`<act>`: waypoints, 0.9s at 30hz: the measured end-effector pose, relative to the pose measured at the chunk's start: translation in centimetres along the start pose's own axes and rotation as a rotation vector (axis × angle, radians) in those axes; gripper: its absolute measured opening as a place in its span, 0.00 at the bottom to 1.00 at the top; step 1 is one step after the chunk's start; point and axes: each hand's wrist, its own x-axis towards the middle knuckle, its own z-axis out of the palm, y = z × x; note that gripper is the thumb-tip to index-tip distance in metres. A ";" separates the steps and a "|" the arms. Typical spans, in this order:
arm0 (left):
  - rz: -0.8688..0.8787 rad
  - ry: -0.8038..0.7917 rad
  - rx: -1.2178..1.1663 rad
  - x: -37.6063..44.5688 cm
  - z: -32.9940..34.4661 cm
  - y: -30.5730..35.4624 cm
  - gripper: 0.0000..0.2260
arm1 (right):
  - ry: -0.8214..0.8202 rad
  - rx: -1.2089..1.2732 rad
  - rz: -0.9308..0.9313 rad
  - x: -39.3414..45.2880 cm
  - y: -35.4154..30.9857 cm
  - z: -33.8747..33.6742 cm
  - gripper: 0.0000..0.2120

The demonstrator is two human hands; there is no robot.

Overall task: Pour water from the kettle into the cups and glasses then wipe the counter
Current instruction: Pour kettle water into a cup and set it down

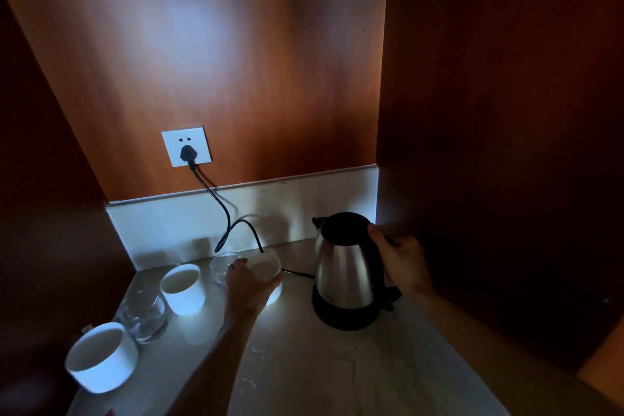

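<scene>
Right hand (401,260) is gripping the kettle (347,267) handle, fingers curled; left hand (251,284) is steadying a white cup (270,272) — lifting straight off the base is advisable

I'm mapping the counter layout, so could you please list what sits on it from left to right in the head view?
Near cup → near glass → middle cup → far glass → cup held by left hand → kettle, gripped by right hand.

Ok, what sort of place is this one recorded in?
Probably a hotel-room drinks nook, though a home kitchenette is possible: a small pale counter set between wood panels, an electric kettle on its base with a cord running to a wall socket, and matching white cups and glasses.
</scene>
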 end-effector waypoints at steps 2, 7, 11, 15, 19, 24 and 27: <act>-0.006 -0.007 0.010 -0.1 0.0 0.0 0.40 | 0.000 0.006 0.019 -0.1 0.3 0.0 0.33; -0.003 -0.011 0.032 -0.3 -0.1 0.1 0.39 | 0.008 0.014 0.053 -0.6 0.3 0.0 0.32; -0.006 -0.017 0.044 -0.3 -0.2 0.2 0.39 | 0.004 0.007 0.022 -1.1 0.4 0.3 0.33; -0.007 -0.033 0.067 -0.3 -0.2 0.4 0.39 | -0.008 -0.008 0.012 -1.9 0.1 0.5 0.34; -0.006 -0.041 0.090 -0.3 -0.2 0.6 0.39 | -0.005 0.025 0.031 -2.5 0.1 0.6 0.34; -0.014 -0.023 0.083 -0.5 -0.1 0.6 0.40 | -0.007 0.058 0.064 -2.5 0.1 0.4 0.30; -0.004 -0.028 0.084 -0.3 -0.1 0.4 0.40 | -0.014 0.079 0.048 -2.8 0.3 0.5 0.30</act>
